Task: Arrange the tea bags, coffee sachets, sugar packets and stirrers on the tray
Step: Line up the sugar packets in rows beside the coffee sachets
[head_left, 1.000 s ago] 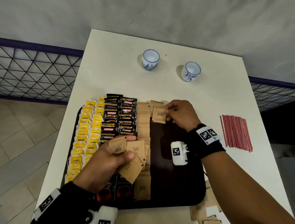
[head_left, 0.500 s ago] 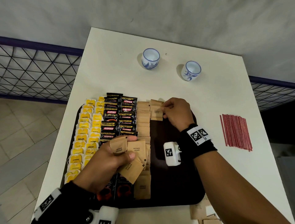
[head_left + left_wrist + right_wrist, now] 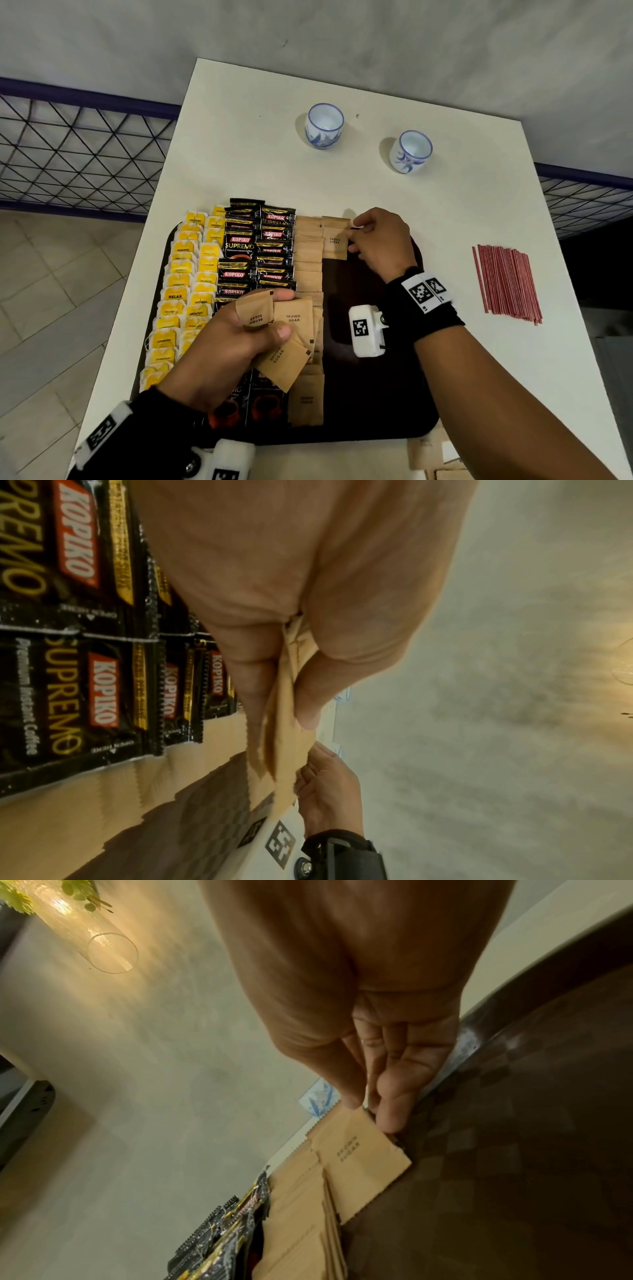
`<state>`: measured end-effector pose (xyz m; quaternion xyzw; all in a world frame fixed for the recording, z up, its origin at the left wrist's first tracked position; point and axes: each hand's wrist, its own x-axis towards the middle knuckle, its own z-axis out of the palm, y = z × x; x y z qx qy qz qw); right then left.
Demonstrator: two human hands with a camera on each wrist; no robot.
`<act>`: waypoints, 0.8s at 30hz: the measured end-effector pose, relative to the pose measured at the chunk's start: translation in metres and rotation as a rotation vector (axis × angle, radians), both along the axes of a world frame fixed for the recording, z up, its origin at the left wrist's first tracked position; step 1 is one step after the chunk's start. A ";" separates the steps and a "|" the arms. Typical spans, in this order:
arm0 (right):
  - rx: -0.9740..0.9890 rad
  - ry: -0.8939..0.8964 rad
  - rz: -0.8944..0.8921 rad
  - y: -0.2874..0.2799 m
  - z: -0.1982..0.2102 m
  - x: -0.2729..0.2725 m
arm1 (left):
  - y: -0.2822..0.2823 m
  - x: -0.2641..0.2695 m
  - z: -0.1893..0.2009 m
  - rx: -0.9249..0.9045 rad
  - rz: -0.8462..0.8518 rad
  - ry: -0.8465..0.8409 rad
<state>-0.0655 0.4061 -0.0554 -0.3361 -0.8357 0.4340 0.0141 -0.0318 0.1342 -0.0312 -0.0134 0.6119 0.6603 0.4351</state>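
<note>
A dark tray (image 3: 376, 404) holds two columns of yellow tea bags (image 3: 181, 294), black Kopiko coffee sachets (image 3: 253, 250) and a column of brown sugar packets (image 3: 308, 260). At the tray's far edge, beside that column, lies one sugar packet (image 3: 335, 240). My right hand (image 3: 352, 236) pinches its right edge, thumb and fingertips (image 3: 390, 1121) at the packet's corner (image 3: 363, 1148). My left hand (image 3: 274, 315) hovers over the tray's near left and grips a fan of several sugar packets (image 3: 291, 342), seen edge-on between thumb and fingers (image 3: 287, 723). Red stirrers (image 3: 507, 284) lie in a bundle on the table to the right.
Two blue-and-white cups (image 3: 324, 125) (image 3: 411, 150) stand on the white table (image 3: 239, 154) behind the tray. Loose sugar packets (image 3: 431, 455) lie off the tray's near right corner. A wire railing (image 3: 78, 150) runs along the left, past the table edge.
My right hand carried its sugar packet farther toward the tray's far edge and set it flat beside the top of the sugar column. The left hand kept still with its fan of packets.
</note>
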 end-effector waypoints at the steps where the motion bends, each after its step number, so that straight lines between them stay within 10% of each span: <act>1: -0.001 0.004 -0.003 0.000 0.001 0.001 | 0.000 0.000 0.000 0.000 0.000 -0.002; 15: -0.385 -0.145 0.523 -0.045 0.045 0.057 | 0.019 -0.008 0.004 -0.055 -0.022 0.079; 24: -0.389 0.094 0.363 -0.049 0.039 0.058 | 0.022 -0.007 0.010 -0.124 -0.052 0.122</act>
